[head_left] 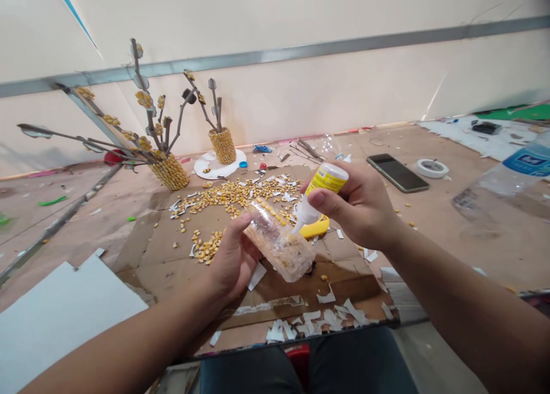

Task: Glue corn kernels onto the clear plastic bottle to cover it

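My left hand (238, 256) is closed around a clear plastic cup-like container (281, 248), tilted over the cardboard. A row of corn kernels (272, 212) sticks along its upper side. In my right hand (363, 205) is a glue bottle (327, 179) with a yellow label, held nozzle down. Its tip is at the container's wall; whether glue is flowing I cannot tell. Behind them, loose corn kernels (236, 192) lie scattered on the cardboard sheet (172, 279). A yellow toothed object (315, 228) lies partly hidden behind the glue bottle.
Two kernel-covered pots with twigs, one larger (169, 172) and one smaller (223, 146), stand at the back left. To the right are a phone (397, 172), a tape roll (432, 168) and a plastic bottle (507, 173). Paper scraps (313, 323) litter the front edge.
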`<state>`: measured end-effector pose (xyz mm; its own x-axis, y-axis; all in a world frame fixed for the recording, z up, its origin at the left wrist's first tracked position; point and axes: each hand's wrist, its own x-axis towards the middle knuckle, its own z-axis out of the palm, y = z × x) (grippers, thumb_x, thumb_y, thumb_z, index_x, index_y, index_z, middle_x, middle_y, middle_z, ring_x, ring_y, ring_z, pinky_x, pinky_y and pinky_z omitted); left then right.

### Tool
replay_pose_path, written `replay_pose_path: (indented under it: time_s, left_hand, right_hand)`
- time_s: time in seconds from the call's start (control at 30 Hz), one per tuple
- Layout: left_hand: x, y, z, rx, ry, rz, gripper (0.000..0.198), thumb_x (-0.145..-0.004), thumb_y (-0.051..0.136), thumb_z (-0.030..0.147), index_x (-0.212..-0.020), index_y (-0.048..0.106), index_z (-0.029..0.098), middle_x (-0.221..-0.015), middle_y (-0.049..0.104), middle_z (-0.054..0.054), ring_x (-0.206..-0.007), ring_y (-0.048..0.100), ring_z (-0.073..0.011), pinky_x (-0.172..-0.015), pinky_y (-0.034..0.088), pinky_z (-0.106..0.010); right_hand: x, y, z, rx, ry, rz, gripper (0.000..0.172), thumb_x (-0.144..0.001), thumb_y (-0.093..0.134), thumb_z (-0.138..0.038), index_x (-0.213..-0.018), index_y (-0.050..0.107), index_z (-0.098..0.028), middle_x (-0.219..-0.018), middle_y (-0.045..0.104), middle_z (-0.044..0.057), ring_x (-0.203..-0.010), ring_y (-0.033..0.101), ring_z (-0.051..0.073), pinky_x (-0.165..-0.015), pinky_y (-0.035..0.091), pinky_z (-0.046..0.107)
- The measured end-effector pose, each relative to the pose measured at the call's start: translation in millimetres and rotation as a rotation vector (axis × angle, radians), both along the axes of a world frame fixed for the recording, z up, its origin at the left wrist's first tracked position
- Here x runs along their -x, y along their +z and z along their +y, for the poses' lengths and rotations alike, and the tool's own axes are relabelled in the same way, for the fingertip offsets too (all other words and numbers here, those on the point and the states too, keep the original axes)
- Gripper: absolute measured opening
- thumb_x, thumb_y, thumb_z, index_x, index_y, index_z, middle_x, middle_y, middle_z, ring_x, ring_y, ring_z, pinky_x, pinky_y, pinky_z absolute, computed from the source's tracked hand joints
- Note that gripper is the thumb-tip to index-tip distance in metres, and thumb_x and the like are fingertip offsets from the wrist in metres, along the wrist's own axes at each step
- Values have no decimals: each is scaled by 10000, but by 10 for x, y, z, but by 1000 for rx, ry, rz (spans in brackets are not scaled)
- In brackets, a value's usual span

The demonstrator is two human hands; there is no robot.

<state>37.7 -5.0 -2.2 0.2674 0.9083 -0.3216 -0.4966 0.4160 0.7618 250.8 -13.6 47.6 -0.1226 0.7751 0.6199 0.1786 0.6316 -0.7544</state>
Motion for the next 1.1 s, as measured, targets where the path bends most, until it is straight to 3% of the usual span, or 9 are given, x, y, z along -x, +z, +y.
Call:
replay_pose_path:
  time_s: [0.2, 0.53, 1.1]
  left_hand:
    - [-14, 50, -1, 33, 22, 0, 445, -787, 798, 419, -1136, 751, 148, -1119, 835, -131, -1065, 776, -345, -979, 625, -464]
    - [-9, 65, -10, 75, -13, 1, 439, -855, 721, 428, -1187, 743, 142, -1183, 829, -144, -1216, 745, -366, -1158, 542, -520]
    - [35, 17, -11, 70, -26, -48, 415, -834, 791, 418, -1127, 741, 129, -1073, 836, -138, -1100, 778, -346, -1091, 580, -466]
  right_hand:
    - [-19, 18, -11, -76, -12, -46, 416, -995, 695, -589, -786, 600, -243, -695, 564, -13, -572, 516, 127, -492, 403, 300]
    - [-19, -14, -12, -213, -65, -135, 463, -1015, 653, -608, -774, 637, -213, -752, 612, 13, -655, 556, 150, -604, 441, 328]
    - [14, -4, -30, -139, -93, -56, 447, -942, 714, -675, -769, 617, -274, -679, 592, -5, -607, 531, 173, -568, 438, 357]
